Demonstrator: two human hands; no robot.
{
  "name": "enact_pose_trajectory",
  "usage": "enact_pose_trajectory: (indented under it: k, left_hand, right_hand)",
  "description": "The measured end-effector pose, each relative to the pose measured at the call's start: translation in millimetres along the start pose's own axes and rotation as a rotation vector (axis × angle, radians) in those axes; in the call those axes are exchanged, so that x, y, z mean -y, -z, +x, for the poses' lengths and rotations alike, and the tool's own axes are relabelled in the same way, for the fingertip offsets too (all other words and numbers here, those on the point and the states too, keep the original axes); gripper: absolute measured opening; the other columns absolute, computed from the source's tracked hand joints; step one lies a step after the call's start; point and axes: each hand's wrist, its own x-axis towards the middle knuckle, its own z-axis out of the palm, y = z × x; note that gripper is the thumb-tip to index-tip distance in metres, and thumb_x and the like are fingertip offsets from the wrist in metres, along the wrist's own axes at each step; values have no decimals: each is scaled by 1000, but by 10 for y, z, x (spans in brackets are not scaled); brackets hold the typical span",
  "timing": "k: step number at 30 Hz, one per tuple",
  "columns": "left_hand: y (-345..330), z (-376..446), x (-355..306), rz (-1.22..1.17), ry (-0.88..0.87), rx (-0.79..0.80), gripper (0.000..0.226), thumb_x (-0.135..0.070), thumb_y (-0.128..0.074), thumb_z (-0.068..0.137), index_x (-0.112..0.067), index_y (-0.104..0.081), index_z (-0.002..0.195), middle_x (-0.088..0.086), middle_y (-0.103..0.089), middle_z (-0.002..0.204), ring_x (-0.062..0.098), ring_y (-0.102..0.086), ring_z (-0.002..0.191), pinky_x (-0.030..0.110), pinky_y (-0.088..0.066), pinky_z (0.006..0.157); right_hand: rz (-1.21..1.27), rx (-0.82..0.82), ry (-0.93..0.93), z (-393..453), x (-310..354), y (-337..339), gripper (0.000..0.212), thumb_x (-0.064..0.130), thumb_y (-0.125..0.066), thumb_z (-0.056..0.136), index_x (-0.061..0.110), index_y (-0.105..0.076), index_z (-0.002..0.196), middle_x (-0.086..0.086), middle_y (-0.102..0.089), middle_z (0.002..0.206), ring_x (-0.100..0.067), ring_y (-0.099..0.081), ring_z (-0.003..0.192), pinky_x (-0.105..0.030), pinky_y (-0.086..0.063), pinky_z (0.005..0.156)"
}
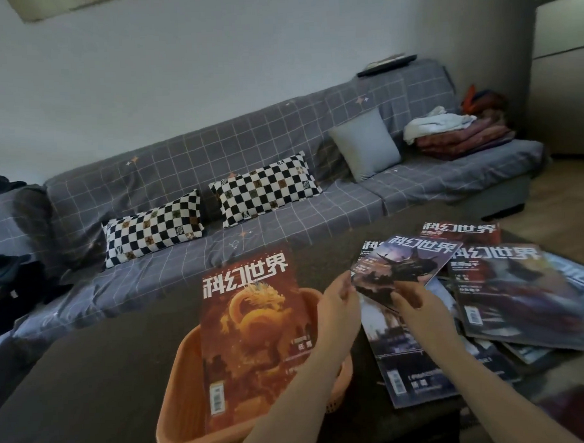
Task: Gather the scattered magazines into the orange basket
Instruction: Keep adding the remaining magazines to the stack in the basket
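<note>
Magazines: one in orange basket [177,377]; purple magazine [403,266] | both hands' grip

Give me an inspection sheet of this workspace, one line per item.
Surface: dark table, mostly bare on its left part.
Job's things: orange basket holds one orange magazine, leaning; pile of magazines lies spread to its right.
Clutter: nothing seen.
Grippers: left hand and right hand both hold a purple magazine, lifted off the pile.
Cables: nothing seen.
Surroundings: grey checked sofa with three pillows and folded laundry.
</note>
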Motion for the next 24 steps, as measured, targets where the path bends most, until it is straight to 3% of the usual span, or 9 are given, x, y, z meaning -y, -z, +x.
enact_pose_trajectory:
  k: [4,8,10,12,14,17,20,22,24]
  left_hand:
    - [-366,431,-4,154,59,38,32,-23,-46,99,-25,-56,129,-17,-61,109,-12,-52,71,5,-35,54]
    - [-604,895,40,341,146,29,22,-14,-43,99,-14,-62,109,0,-61,103,-1,-47,72,14,-34,64]
    - [-695,1077,68,347,218,14,19,-11,-42,98,-14,-61,102,5,-59,103,8,-54,80,19,-41,69]
    - [-777,1254,130,387,245,16,23,-13,-43,97,-12,-58,115,8,-60,116,18,-58,100,29,-47,86]
    - [-862,1434,224,475,255,43,27,-18,-42,98,-12,-55,121,8,-59,123,23,-55,111,39,-43,98]
    - [-944,1670,349,597,310,114,38,-32,-43,97,-16,-53,130,9,-52,138,28,-42,132,53,-23,114]
    - [-1010,1835,446,723,320,146,46,-45,-47,94,-18,-55,131,7,-51,140,28,-37,137,59,0,116]
    - [-1022,1896,470,798,289,108,53,-51,-51,91,-17,-53,132,7,-53,137,28,-42,132,56,-5,117]
    - [-984,1889,439,847,244,78,63,-55,-57,87,-15,-49,134,9,-52,137,29,-44,130,48,-19,115]
  right_hand:
    - [-30,-16,-64,262,-307,69,33,25,-57,91,15,-57,122,-6,-64,114,-17,-59,100,-37,-51,87]
    - [-169,-68,-81,514,-495,21,42,30,-59,89,11,-54,126,-9,-55,126,-22,-49,118,-36,-43,99]
    - [-196,-87,-98,589,-575,-13,46,31,-60,88,11,-53,128,-9,-54,126,-23,-47,119,-35,-41,100]
    - [-238,-125,-54,605,-662,-64,44,31,-61,87,14,-54,126,-6,-56,122,-21,-47,115,-32,-41,97]
    - [-291,-143,-15,603,-749,-123,48,37,-58,88,18,-48,132,-1,-52,125,-18,-42,117,-29,-38,97]
    - [-359,-150,-20,645,-832,-176,56,46,-51,90,19,-41,138,1,-46,131,-19,-36,121,-28,-36,99]
    - [-371,-171,-14,670,-859,-203,48,47,-50,89,19,-47,128,1,-44,131,-19,-36,118,-28,-38,95]
    - [-386,-176,-9,674,-863,-211,46,46,-50,89,18,-48,125,1,-43,132,-19,-35,118,-27,-38,94]
    - [-379,-177,-13,673,-861,-208,45,46,-50,90,18,-48,126,1,-42,134,-19,-34,119,-27,-37,96]
